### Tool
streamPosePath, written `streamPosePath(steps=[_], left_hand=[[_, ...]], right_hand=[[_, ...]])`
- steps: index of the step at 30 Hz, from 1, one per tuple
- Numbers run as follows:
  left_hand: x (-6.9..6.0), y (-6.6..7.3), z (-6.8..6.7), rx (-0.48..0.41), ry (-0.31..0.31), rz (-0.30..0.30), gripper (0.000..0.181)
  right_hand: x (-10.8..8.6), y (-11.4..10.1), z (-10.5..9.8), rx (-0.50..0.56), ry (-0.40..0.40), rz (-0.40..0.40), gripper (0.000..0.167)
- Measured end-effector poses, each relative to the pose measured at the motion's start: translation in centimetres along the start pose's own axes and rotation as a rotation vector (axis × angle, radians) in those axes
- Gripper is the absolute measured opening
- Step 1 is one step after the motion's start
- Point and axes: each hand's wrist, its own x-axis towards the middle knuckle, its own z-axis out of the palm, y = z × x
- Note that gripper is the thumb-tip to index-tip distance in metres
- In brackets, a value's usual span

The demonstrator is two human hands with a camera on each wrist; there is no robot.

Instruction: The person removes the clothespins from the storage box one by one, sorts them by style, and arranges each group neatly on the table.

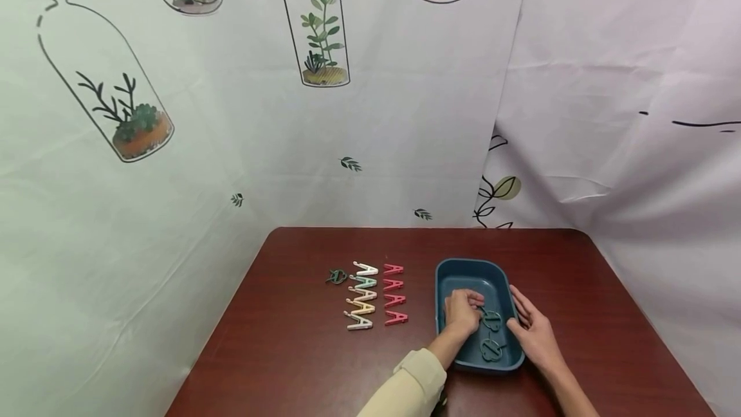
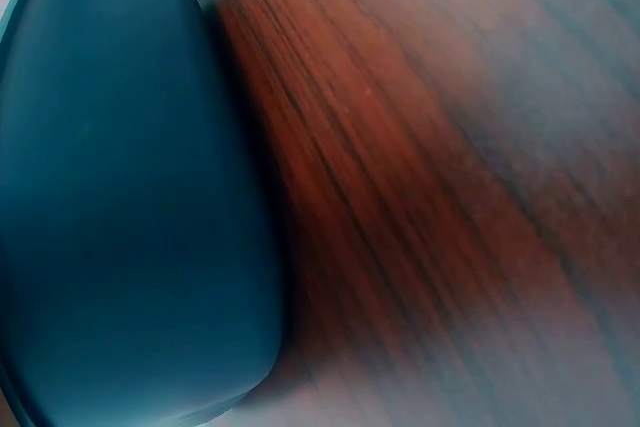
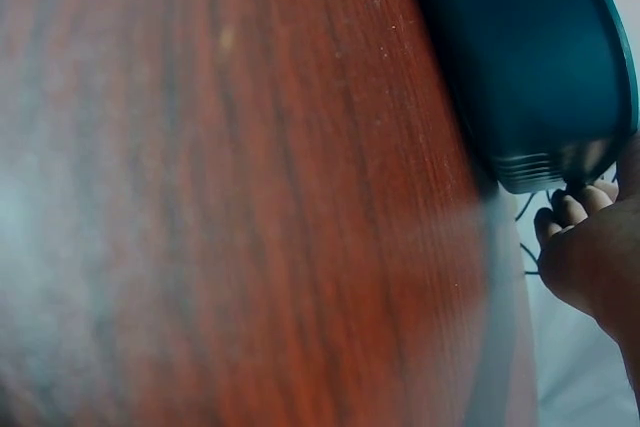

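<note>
In the head view a dark blue tray (image 1: pixel 471 268) stands on the table, with green wire-like flower-shaped clips in it. One clip (image 1: pixel 491 320) lies beside my left hand, and a second clip (image 1: pixel 492 350) sits lower in the tray. My left hand (image 1: pixel 462 313) reaches over the left rim with bent fingers; what is under its fingertips is hidden. My right hand (image 1: pixel 534 330) holds the right side of the tray, thumb at the rim and fingers along the outer wall. Both wrist views show the tray's outside wall (image 2: pixel 130 197).
Left of the tray, several red clothespins (image 1: pixel 395 300) form a column on the brown table (image 1: pixel 289 352). Beside them is a column of several white and pastel clothespins (image 1: pixel 361 295). Another green clip (image 1: pixel 336 277) lies farther left. A printed cloth (image 1: pixel 405 147) hangs behind the table.
</note>
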Motion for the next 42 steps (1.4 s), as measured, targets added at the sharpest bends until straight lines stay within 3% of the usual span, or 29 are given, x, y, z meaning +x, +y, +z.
streamPosePath(steps=[7,12,28,42], left_hand=[[-0.05,0.06,-0.09,0.108,-0.001,0.098,0.024],[-0.01,0.31,-0.16,0.155,-0.023,0.095,0.021],[0.57,0.61,0.05,-0.007,-0.098,0.034,0.017],[0.46,0.74,-0.90,0.014,-0.128,0.149,0.012]], right_hand=[[0.00,0.00,0.03,0.014,0.009,-0.024,0.070],[-0.01,0.08,0.04,0.030,0.016,-0.038,0.069],[-0.01,0.05,-0.15,0.007,0.020,-0.027,0.069],[0.04,0.12,0.12,0.028,0.019,-0.040,0.070]])
